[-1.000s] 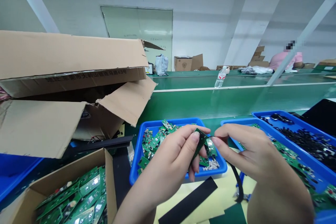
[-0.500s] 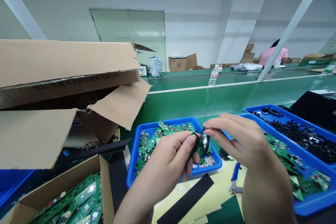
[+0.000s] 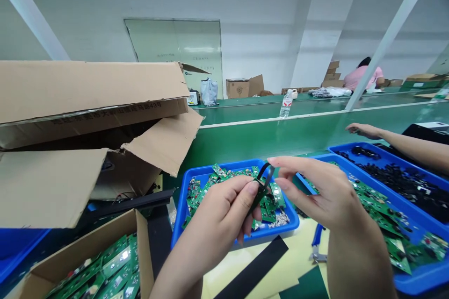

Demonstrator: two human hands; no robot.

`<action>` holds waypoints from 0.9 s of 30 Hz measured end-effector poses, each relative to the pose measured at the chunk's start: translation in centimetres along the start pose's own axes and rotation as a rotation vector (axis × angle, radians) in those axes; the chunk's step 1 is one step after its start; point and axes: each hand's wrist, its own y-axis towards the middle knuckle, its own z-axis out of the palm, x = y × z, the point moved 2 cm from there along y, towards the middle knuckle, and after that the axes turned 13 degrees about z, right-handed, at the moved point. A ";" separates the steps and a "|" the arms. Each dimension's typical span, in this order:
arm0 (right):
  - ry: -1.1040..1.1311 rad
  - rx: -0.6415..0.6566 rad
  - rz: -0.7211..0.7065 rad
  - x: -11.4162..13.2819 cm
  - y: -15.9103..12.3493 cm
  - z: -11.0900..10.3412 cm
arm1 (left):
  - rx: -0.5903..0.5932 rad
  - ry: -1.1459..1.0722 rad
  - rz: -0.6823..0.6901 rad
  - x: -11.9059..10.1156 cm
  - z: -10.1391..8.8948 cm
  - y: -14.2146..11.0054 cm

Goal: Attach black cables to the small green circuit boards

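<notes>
Over the blue tray of circuit boards, my left hand is closed on a small dark green circuit board, pinched between thumb and fingers. From the board's upper end rises a black flat strip, like a flat cable, bent into a loop. My right hand is beside that loop, with its index fingertip at the top of the bend. Its thumb is apart from the index finger. Most of the held board is hidden by my left fingers.
Loose boards fill a blue tray, a second tray and a carton. Black parts fill another tray. Cutters and a black strip lie in front. Another person's hand reaches in from the right.
My right thumb and index finger have parted from their pinch on the strip, which now arches upward in a loop. Another person's arm has come in at right.
</notes>
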 end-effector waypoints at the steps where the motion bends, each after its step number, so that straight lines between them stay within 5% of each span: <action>1: 0.018 0.011 0.014 0.1 0.0 0.2 | -0.010 0.007 0.005 -0.1 -0.1 -0.1; 7: 0.122 0.062 0.128 0.2 -0.1 1.4 | -0.051 0.025 -0.004 -0.2 -0.7 -0.5; 14: 0.277 -0.274 0.247 0.9 -1.0 0.0 | -0.172 -0.025 0.018 -0.5 -0.7 -0.7; 19: 0.115 -0.027 0.178 2.3 -0.9 0.7 | -0.176 -0.012 0.083 -0.5 -0.6 -0.7; 27: 0.237 -0.030 0.304 2.0 -0.2 1.4 | -0.086 0.180 0.168 -0.3 -0.2 -1.1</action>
